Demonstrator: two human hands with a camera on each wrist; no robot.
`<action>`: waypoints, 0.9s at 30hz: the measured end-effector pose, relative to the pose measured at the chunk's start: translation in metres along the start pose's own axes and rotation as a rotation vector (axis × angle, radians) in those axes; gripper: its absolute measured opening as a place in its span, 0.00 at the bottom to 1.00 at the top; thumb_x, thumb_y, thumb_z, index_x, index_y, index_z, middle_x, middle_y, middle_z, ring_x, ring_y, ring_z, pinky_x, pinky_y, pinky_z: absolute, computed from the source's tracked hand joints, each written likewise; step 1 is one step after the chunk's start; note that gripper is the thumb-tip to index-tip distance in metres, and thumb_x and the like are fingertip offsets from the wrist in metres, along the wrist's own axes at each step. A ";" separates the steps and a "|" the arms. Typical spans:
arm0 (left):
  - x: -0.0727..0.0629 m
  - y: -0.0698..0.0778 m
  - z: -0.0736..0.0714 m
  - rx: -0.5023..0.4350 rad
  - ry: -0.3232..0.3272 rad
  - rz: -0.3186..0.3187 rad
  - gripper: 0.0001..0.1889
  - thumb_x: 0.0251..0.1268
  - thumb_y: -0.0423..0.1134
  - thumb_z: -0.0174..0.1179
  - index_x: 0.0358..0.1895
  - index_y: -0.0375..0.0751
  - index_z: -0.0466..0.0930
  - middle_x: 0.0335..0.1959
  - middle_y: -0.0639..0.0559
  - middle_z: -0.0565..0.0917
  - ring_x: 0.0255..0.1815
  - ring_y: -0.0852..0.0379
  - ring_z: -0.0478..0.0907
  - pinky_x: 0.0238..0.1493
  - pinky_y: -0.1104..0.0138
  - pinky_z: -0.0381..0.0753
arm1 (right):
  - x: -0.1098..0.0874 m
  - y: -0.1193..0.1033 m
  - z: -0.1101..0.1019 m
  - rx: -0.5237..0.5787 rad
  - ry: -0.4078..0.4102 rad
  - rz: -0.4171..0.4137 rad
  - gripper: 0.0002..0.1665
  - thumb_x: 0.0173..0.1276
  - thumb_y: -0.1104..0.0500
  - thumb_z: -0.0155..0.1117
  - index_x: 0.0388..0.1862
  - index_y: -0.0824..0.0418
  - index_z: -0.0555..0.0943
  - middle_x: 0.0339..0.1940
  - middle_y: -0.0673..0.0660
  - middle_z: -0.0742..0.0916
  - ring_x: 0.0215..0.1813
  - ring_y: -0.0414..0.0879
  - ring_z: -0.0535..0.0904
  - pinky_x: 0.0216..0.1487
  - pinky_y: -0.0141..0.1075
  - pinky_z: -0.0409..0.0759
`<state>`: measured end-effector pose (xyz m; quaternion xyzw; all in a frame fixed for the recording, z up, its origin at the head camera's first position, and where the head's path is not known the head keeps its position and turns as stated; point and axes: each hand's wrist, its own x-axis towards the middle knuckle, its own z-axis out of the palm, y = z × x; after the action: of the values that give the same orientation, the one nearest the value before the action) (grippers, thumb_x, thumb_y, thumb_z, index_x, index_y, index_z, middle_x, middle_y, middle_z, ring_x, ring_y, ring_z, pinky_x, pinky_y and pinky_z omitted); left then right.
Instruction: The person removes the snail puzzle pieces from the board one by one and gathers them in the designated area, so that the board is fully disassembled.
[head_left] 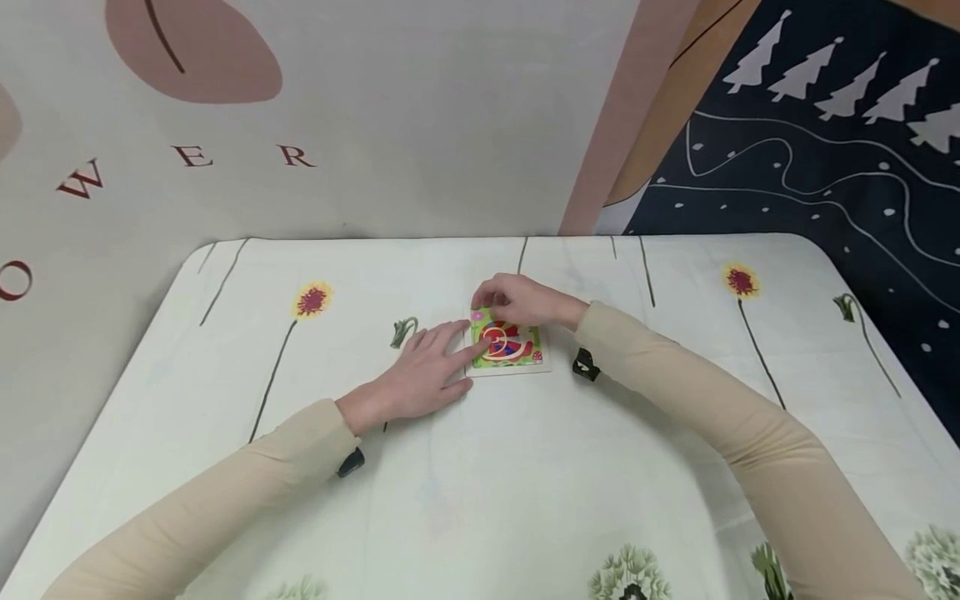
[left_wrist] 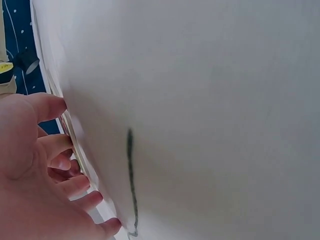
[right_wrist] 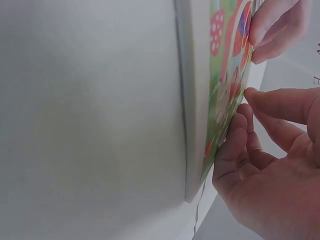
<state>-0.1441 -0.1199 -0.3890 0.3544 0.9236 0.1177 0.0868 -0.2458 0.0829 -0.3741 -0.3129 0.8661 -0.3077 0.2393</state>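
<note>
A small square picture board [head_left: 513,354] with a pale border lies on the white cloth, printed in green, red and blue. My left hand [head_left: 422,375] rests at its left side with fingers spread, the index fingertip touching the printed face. From above, my right hand [head_left: 521,298] bends its fingers over the board's upper left part. In the right wrist view, the thumb and index fingertips of that hand [right_wrist: 272,160] come together at the picture [right_wrist: 227,85]; whether a piece is between them is hidden. The left wrist view shows the left hand [left_wrist: 35,155] with fingertips touching down.
The table [head_left: 465,475] has a white cloth with printed flowers and stems. A pale wall hanging [head_left: 450,125] with letters rises behind it. At the right hangs a dark cloth [head_left: 810,167] with white trees. Black wrist devices [head_left: 585,365] show beneath the sleeves.
</note>
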 end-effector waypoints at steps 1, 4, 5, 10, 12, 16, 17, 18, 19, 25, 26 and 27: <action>0.000 0.000 0.000 0.003 0.005 0.001 0.29 0.71 0.46 0.54 0.73 0.46 0.64 0.72 0.35 0.55 0.71 0.39 0.52 0.62 0.39 0.55 | 0.000 0.000 0.000 0.006 -0.001 -0.002 0.17 0.68 0.72 0.54 0.53 0.63 0.80 0.47 0.58 0.80 0.48 0.49 0.75 0.53 0.39 0.72; 0.000 -0.001 0.001 0.013 0.010 -0.001 0.29 0.70 0.46 0.54 0.72 0.46 0.64 0.72 0.36 0.56 0.71 0.40 0.52 0.62 0.39 0.55 | 0.001 -0.002 0.000 0.017 -0.004 -0.004 0.18 0.67 0.74 0.51 0.52 0.65 0.79 0.48 0.59 0.80 0.49 0.49 0.74 0.54 0.39 0.72; 0.001 -0.001 0.001 0.016 0.011 -0.003 0.29 0.70 0.46 0.54 0.72 0.46 0.64 0.72 0.36 0.56 0.71 0.40 0.52 0.62 0.39 0.55 | 0.001 -0.002 0.000 0.019 -0.006 -0.004 0.18 0.66 0.74 0.51 0.52 0.66 0.79 0.48 0.59 0.79 0.49 0.49 0.73 0.54 0.39 0.71; 0.001 -0.002 0.002 0.018 0.019 0.000 0.28 0.70 0.46 0.54 0.72 0.46 0.65 0.71 0.36 0.57 0.71 0.39 0.54 0.61 0.40 0.56 | 0.005 -0.002 0.002 0.025 -0.024 0.017 0.19 0.66 0.75 0.48 0.53 0.67 0.78 0.48 0.59 0.78 0.48 0.49 0.71 0.53 0.37 0.71; 0.001 -0.002 0.002 0.016 0.024 0.004 0.28 0.70 0.46 0.55 0.72 0.46 0.65 0.71 0.36 0.57 0.70 0.39 0.54 0.61 0.39 0.56 | 0.006 -0.002 0.001 0.029 -0.032 0.024 0.19 0.66 0.75 0.48 0.53 0.67 0.77 0.47 0.59 0.77 0.48 0.49 0.71 0.52 0.37 0.71; 0.001 -0.001 0.000 0.013 0.031 0.010 0.29 0.69 0.46 0.55 0.72 0.46 0.65 0.71 0.35 0.57 0.70 0.38 0.55 0.61 0.39 0.57 | 0.006 -0.001 0.001 0.048 -0.051 0.021 0.19 0.66 0.76 0.47 0.54 0.68 0.75 0.49 0.60 0.76 0.50 0.49 0.70 0.53 0.37 0.70; 0.001 0.000 0.000 0.012 0.034 0.012 0.29 0.69 0.46 0.56 0.72 0.46 0.65 0.71 0.35 0.57 0.70 0.38 0.55 0.60 0.39 0.58 | 0.006 -0.001 0.001 0.052 -0.056 0.015 0.19 0.66 0.76 0.47 0.54 0.68 0.75 0.50 0.61 0.75 0.51 0.50 0.70 0.54 0.38 0.70; 0.001 0.000 0.000 0.014 0.038 0.014 0.29 0.69 0.46 0.56 0.72 0.46 0.66 0.71 0.35 0.57 0.70 0.38 0.56 0.60 0.39 0.58 | 0.005 -0.001 0.001 0.055 -0.061 0.010 0.19 0.66 0.76 0.46 0.54 0.69 0.74 0.51 0.62 0.75 0.52 0.50 0.69 0.55 0.39 0.69; 0.000 0.000 -0.001 0.015 0.042 0.015 0.29 0.69 0.46 0.56 0.72 0.46 0.66 0.71 0.35 0.57 0.69 0.37 0.56 0.59 0.39 0.59 | 0.005 -0.001 0.001 0.055 -0.064 0.007 0.20 0.66 0.76 0.46 0.54 0.69 0.74 0.52 0.62 0.74 0.53 0.51 0.69 0.57 0.39 0.69; 0.000 0.001 0.000 0.022 0.056 0.019 0.29 0.68 0.46 0.57 0.71 0.46 0.66 0.71 0.35 0.57 0.69 0.36 0.57 0.59 0.38 0.60 | 0.001 -0.001 0.001 0.073 -0.071 0.001 0.21 0.66 0.76 0.46 0.56 0.67 0.72 0.56 0.62 0.73 0.59 0.51 0.68 0.62 0.41 0.66; 0.000 0.001 0.000 0.021 0.054 0.017 0.29 0.68 0.46 0.57 0.71 0.46 0.66 0.71 0.35 0.57 0.69 0.36 0.57 0.59 0.38 0.60 | 0.001 -0.001 0.001 0.082 -0.071 -0.002 0.21 0.66 0.76 0.46 0.57 0.67 0.72 0.56 0.61 0.74 0.59 0.51 0.68 0.63 0.40 0.66; 0.000 0.001 0.000 0.019 0.053 0.015 0.29 0.69 0.46 0.56 0.72 0.46 0.66 0.71 0.35 0.57 0.69 0.36 0.57 0.59 0.38 0.59 | 0.000 0.000 0.001 0.090 -0.069 -0.006 0.21 0.66 0.76 0.46 0.57 0.68 0.72 0.56 0.61 0.75 0.59 0.51 0.69 0.62 0.40 0.66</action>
<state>-0.1434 -0.1188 -0.3885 0.3587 0.9240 0.1192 0.0580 -0.2452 0.0821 -0.3749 -0.3150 0.8415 -0.3363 0.2821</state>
